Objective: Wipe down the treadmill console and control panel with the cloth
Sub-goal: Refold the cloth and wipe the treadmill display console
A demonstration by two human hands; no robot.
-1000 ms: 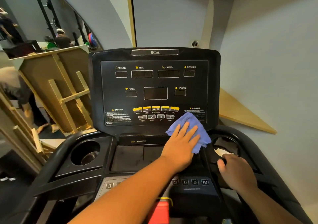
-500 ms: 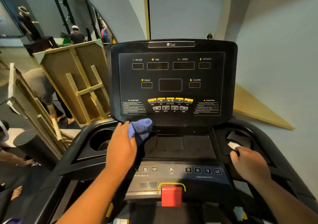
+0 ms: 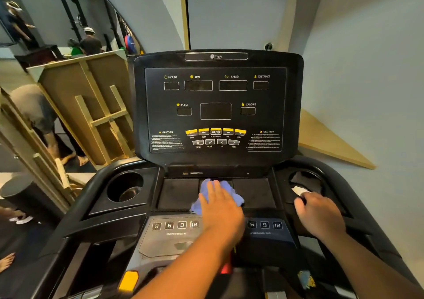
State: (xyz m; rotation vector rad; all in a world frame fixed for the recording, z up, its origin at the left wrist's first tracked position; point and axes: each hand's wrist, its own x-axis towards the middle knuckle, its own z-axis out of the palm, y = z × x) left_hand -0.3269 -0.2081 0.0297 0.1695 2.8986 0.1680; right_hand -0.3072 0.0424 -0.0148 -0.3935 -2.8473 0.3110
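Note:
The black treadmill console (image 3: 215, 105) stands upright ahead, its displays dark, with yellow buttons (image 3: 215, 132) low on its face. Below it lies a flat black tray (image 3: 179, 193). My left hand (image 3: 221, 209) presses a crumpled blue cloth (image 3: 207, 189) flat onto the middle of that tray. The control panel with numbered keys (image 3: 175, 225) lies just under my left wrist. My right hand (image 3: 319, 216) rests with curled fingers on the rim of the right cup holder (image 3: 305, 179), beside a white scrap (image 3: 299, 190).
A left cup holder (image 3: 125, 187) sits beside the tray. A red stop key (image 3: 226, 269) shows under my left forearm. Wooden frames (image 3: 96, 105) lean at the left, with people standing near them. A grey wall (image 3: 367, 69) is close on the right.
My left hand carried the cloth from the display's lower right corner across to its lower left, then down onto the middle of the tray. My right hand stayed at the right cup holder.

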